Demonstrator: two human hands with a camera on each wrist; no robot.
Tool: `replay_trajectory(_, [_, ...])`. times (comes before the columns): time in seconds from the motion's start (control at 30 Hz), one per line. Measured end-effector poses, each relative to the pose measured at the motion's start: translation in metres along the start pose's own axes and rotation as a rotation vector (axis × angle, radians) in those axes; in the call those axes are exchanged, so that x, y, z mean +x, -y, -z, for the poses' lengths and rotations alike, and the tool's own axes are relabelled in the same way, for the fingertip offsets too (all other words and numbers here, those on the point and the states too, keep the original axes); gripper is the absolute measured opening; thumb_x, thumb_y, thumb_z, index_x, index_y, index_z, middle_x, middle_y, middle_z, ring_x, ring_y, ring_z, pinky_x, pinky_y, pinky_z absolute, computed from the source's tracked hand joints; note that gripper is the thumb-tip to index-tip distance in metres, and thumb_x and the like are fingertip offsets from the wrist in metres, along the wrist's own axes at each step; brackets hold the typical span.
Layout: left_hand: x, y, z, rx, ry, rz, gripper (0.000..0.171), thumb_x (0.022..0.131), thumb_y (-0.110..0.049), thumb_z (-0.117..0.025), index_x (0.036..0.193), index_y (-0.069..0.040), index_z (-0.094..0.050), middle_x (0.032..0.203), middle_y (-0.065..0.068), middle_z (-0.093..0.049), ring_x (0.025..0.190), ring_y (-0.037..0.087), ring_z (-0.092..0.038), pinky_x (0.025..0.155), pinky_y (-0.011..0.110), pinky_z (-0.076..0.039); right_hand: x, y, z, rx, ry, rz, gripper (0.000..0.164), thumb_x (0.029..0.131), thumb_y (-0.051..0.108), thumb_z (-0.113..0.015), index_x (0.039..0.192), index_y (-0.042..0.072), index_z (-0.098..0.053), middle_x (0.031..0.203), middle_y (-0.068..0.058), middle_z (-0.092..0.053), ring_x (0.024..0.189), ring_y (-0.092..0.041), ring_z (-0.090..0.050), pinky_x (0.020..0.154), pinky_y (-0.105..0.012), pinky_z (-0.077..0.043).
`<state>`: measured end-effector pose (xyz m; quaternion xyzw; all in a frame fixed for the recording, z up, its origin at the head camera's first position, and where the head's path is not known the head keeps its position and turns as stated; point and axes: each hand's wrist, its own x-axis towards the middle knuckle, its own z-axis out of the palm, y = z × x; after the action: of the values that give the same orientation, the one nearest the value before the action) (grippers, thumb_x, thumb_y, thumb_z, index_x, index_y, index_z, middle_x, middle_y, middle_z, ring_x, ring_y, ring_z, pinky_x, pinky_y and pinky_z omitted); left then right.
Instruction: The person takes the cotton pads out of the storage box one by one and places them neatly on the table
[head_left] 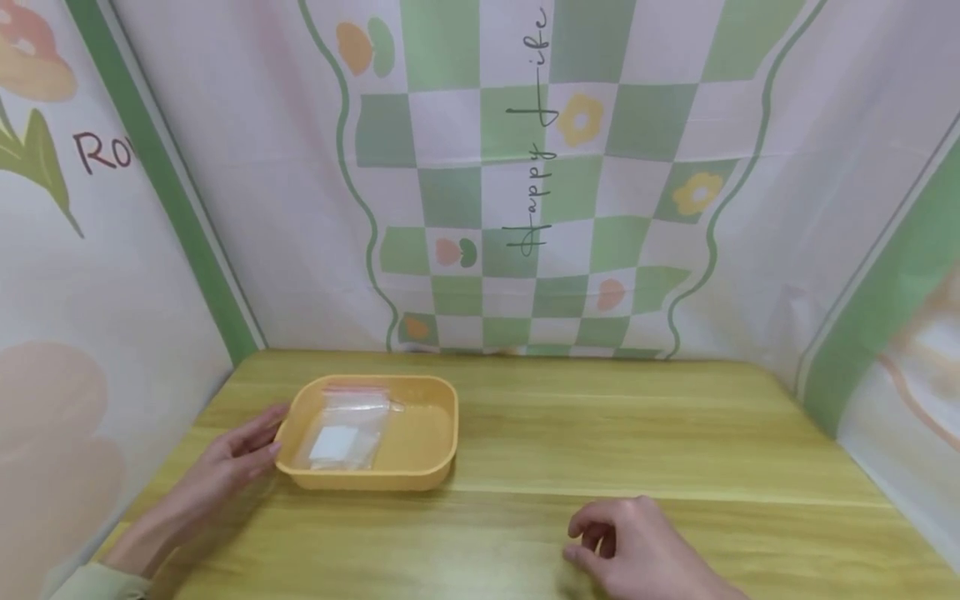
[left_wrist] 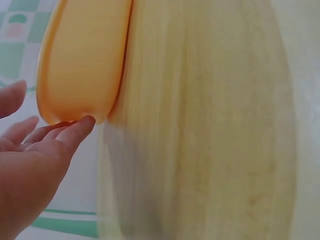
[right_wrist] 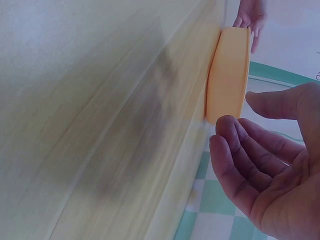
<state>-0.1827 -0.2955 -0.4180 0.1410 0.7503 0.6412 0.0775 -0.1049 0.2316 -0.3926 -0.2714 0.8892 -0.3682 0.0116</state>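
Observation:
A shallow yellow-orange plastic tray (head_left: 408, 481) stands on the left part of the wooden table. Inside its left half lies a clear zip bag (head_left: 363, 421) with a red-edged seal and a white rectangular piece (head_left: 333, 443) in or under it. My left hand (head_left: 232, 458) is at the tray's left end; in the left wrist view its fingertips (left_wrist: 86, 121) touch the end wall and the thumb stays apart. Over the front right of the table is my right hand (head_left: 645, 546), its fingers loosely bent, with nothing in its grasp.
The wood-grain table (head_left: 637, 433) runs back to a hanging cloth (head_left: 517, 192) with green checks and the words "Happy Life". Printed cloth sides (head_left: 82, 292) close off the left and the right.

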Motion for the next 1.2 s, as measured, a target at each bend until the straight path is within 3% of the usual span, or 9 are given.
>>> replay_trajectory(0.2, [0.0,0.005,0.001,0.049,0.001,0.008,0.067,0.109,-0.012,-0.058,0.162,0.008,-0.024,0.165,0.035,-0.02,0.127,-0.011,-0.047,0.101,0.016,-0.046,0.001,0.002,-0.001,0.056,0.025,-0.022,0.008,0.092,0.019,-0.083,0.091,0.02,-0.076,0.075,0.021,-0.065,0.068,0.002,-0.06,0.056,-0.023,-0.053])
replay_trajectory(0.53, [0.001,0.009,0.001,0.056,0.017,-0.005,0.068,0.107,-0.009,-0.06,0.16,0.012,-0.023,0.163,0.036,-0.021,0.127,-0.01,-0.047,0.102,0.015,-0.044,0.005,0.008,-0.002,0.059,0.024,0.01,0.007,0.092,0.019,-0.084,0.092,0.019,-0.077,0.076,0.022,-0.065,0.068,0.002,-0.06,0.056,-0.023,-0.054])
replay_trajectory(0.93, [0.007,0.01,-0.019,0.038,0.006,-0.052,0.065,0.104,-0.001,-0.061,0.156,0.016,-0.027,0.158,0.039,-0.029,0.122,-0.002,-0.059,0.099,0.017,-0.049,0.024,0.024,0.001,0.124,0.034,0.015,0.008,0.093,0.011,-0.079,0.1,0.007,-0.078,0.078,0.017,-0.068,0.063,-0.001,-0.06,0.053,-0.025,-0.054])
replay_trajectory(1.2, [0.011,0.005,-0.03,0.04,0.008,-0.063,0.066,0.102,-0.001,-0.063,0.156,0.015,-0.029,0.158,0.037,-0.029,0.121,-0.002,-0.059,0.099,0.018,-0.05,0.047,0.043,0.008,0.129,0.034,-0.02,0.014,0.093,0.013,-0.079,0.106,0.011,-0.077,0.083,0.013,-0.072,0.067,-0.005,-0.064,0.054,-0.027,-0.055])
